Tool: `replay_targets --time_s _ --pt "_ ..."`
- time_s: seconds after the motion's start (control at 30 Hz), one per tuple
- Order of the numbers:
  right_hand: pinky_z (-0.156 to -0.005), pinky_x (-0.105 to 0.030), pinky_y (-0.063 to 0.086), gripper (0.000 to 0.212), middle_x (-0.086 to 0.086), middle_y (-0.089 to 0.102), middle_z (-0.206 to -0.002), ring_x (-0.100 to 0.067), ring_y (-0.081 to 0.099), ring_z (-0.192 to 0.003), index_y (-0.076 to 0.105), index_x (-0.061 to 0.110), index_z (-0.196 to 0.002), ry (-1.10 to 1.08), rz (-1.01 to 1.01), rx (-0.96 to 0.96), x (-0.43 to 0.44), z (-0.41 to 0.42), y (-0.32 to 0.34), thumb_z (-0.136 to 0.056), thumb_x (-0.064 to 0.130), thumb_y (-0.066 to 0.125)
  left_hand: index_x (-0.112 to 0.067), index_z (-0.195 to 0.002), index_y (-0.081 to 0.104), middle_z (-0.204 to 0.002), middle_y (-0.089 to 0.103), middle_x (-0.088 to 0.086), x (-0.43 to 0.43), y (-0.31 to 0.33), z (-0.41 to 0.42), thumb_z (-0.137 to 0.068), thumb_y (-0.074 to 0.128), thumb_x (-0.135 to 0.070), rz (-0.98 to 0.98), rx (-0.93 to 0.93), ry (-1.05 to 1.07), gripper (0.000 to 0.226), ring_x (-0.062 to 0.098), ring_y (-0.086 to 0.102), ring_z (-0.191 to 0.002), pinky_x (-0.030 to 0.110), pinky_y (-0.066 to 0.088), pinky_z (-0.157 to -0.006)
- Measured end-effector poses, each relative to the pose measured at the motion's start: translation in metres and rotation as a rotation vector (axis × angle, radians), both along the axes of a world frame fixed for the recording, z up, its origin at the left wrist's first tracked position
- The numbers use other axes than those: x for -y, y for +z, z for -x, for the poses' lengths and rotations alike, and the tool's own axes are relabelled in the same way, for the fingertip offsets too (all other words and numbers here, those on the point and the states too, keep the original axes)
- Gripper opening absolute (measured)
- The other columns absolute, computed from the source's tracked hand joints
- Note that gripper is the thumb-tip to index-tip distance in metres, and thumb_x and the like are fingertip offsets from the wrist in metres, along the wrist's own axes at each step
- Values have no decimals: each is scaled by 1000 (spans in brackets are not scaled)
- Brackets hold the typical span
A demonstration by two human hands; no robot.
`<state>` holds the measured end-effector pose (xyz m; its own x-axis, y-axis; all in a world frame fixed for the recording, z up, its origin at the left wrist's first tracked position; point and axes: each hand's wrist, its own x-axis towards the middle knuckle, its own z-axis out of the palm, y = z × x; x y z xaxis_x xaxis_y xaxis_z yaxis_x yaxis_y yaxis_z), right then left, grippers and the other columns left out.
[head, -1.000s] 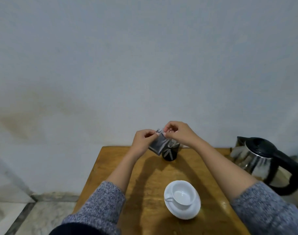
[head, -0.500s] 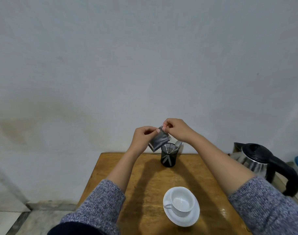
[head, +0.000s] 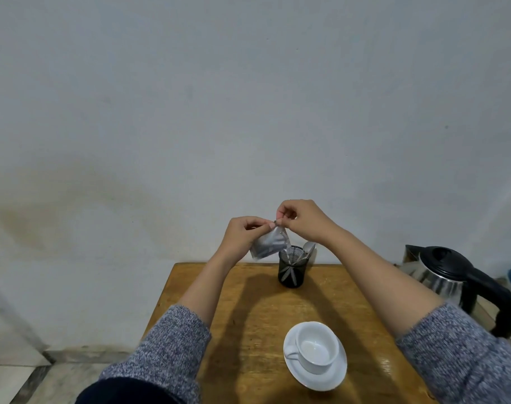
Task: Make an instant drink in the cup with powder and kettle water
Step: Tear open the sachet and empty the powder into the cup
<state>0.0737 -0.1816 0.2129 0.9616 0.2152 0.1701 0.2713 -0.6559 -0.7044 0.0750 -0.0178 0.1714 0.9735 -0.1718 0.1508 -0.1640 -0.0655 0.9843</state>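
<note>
**Technician:** State the finger condition, both hands.

**Inspector:** The left hand (head: pixel 242 233) has thumb and fingers closed on the upper left edge of the silver sachet (head: pixel 269 244). The right hand (head: pixel 302 218) pinches the top right corner of the same sachet between thumb and forefinger; its other fingers are curled in. Both hands are raised above the far edge of the table, in front of the wall.

**Technician:** Sachet attitude?

**Inspector:** Tilted. The pinched corner is highest, and the body hangs down and to the left. Whether the top is torn open cannot be determined; the corner is hidden by the fingertips.

**Technician:** What lies directly below?

**Inspector:** A black mesh holder (head: pixel 291 268) stands upright near the far edge of the wooden table (head: pixel 248 316). Metal spoons (head: pixel 306 250) lean inside it, with their bowls above the rim. The sachet's lower edge overlaps the holder's rim in this view; contact cannot be confirmed.

**Technician:** Location of the cup?

**Inspector:** The white cup (head: pixel 316 349) sits upright on a white saucer (head: pixel 335 377) at the near side of the table, between the two forearms, handle pointing left. Its interior appears white and bare.

**Technician:** And the kettle?

**Inspector:** The steel kettle (head: pixel 440 278), with black lid and black handle, stands to the right, beyond the right forearm and well apart from the cup. Grey knit sleeves (head: pixel 172 345) are pushed up on both forearms.
</note>
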Motion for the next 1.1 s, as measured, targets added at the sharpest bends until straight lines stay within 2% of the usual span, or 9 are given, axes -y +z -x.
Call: replay_targets --time_s 0.13,0.27,0.43,0.53,0.7,0.77,0.87,1.0,1.1 --pt "-59 -16 40 9 5 57 -71 -9 51 -66 64 13 -79 -21 -17 -21 -2 0 0 -83 7 59 -15 -78 73 -77 70 -1 1 -1 3 -77 71 -15 22 2 23 3 4 63 -70 15 49 -68" --pt "-54 -6 41 10 6 57 -71 -7 51 -66 63 14 -79 -7 -16 -3 -5 1 1 -83 5 59 -14 -75 72 -75 69 -2 2 0 2 -77 70 -14 21 -10 39 3 1 62 -67 14 47 -67" --pt "-63 -17 44 15 2 63 -72 -7 53 -65 66 18 -77 19 -16 31 -10 -1 1 -80 4 59 -3 -82 72 -73 68 -1 -5 -2 0 -78 69 -11 7 -11 77 10 -3 62 -63 9 48 -61" --pt "-58 -7 43 12 -1 66 -72 1 53 -60 67 16 -73 52 -5 46 -13 -2 0 -78 6 64 0 -85 72 -76 69 1 -10 -6 -1 -78 70 -13 11 -24 85 14 7 62 -71 16 48 -67" --pt "-55 -5 40 21 6 61 -67 3 52 -57 64 21 -68 60 23 55 -18 -6 -2 -79 4 58 -10 -79 73 -78 69 -1 -16 -8 -1 -80 68 -15 -19 -6 66 7 3 61 -73 13 46 -66" --pt "-57 -8 40 22 7 59 -69 -4 50 -62 62 20 -71 72 63 42 -21 -8 -5 -81 3 53 -12 -79 72 -78 69 -2 -16 -6 -2 -80 66 -14 -41 5 63 7 2 60 -72 10 46 -66" --pt "-66 -24 41 16 3 56 -75 -12 47 -68 59 16 -76 107 125 67 -23 -9 -9 -85 6 49 -7 -81 72 -78 68 0 -16 -6 -2 -80 64 -11 -30 3 72 9 5 60 -73 11 46 -66" --pt "-70 -26 34 15 11 46 -74 -4 40 -73 51 18 -77 178 213 200 -25 -7 -12 -88 7 48 -8 -78 72 -78 70 -1 -19 -6 -1 -81 61 -10 14 -8 56 12 -2 61 -68 6 46 -62" --pt "-72 -28 32 16 12 42 -75 -12 38 -76 49 21 -79 199 239 306 -27 -6 -17 -88 8 49 -10 -72 71 -77 70 -1 -20 -6 0 -80 59 -7 55 -14 57 15 -5 61 -68 6 47 -65"
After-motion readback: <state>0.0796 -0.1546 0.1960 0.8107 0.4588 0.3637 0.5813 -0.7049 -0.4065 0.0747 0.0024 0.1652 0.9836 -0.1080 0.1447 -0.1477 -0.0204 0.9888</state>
